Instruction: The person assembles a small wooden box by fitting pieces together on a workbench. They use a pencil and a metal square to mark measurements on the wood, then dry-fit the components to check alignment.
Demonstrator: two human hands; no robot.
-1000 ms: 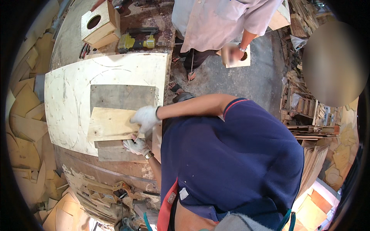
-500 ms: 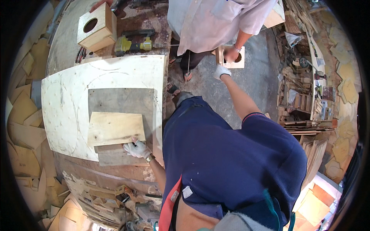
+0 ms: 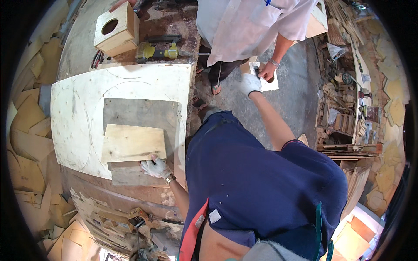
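Note:
My left hand [image 3: 156, 167], in a white glove, grips the near right edge of a pale four-sided wooden board [image 3: 134, 141] with the thumb on top. That board lies over a grey sheet [image 3: 139, 109] on a large white plywood panel [image 3: 77, 102]. My right hand [image 3: 250, 83], also gloved, is closed at the left side of a small wooden box with a round hole [image 3: 272, 85]; its fingertips are partly hidden. A co-worker's bare hand [image 3: 267, 71] is on the same box.
A second wooden box with a round hole [image 3: 115, 34] stands on the workbench, held by a hand. Beside it lie a yellow-green nail gun [image 3: 157, 51] and pliers [image 3: 97, 59]. The co-worker [image 3: 244, 30] stands across from me. Shelves of wood offcuts [image 3: 337, 95] line the right.
The small wooden box has come closer to me, between my right hand and the co-worker's hand. My left hand stays on the board. The whole view has shifted slightly.

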